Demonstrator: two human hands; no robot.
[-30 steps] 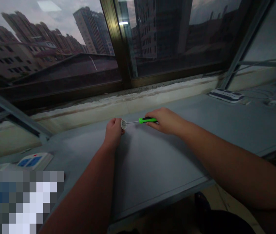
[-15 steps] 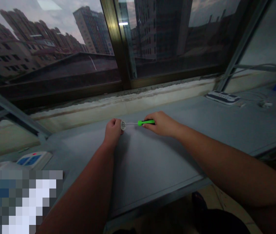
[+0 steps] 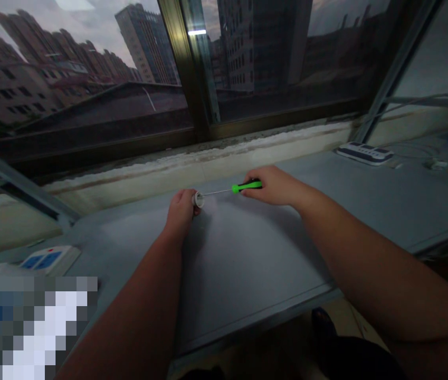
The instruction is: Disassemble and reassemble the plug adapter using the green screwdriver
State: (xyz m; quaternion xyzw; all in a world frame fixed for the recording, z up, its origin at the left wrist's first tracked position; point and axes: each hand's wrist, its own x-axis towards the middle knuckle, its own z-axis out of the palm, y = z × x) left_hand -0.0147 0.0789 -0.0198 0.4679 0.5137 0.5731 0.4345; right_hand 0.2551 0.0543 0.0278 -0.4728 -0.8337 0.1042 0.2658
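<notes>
A small white round piece with an open rim, perhaps a lamp socket, is gripped in the closed fingers of my left hand. Its opening faces right, and the fingers hide the rest of it. My right hand is closed around the green and black handle of a screwdriver. The thin metal shaft points left and slightly down, and its tip reaches the white piece's opening. Whether the tip touches anything inside, I cannot tell. Both hands are above the grey tabletop.
A white and dark power strip lies at the back right, with cables and a plug beside it. On the left is a white box with blue panels. Metal posts stand at both sides, and a window runs behind the table.
My right hand and the screwdriver have moved slightly up and to the right, and the shaft is more tilted. The white piece's opening has turned a little toward me.
</notes>
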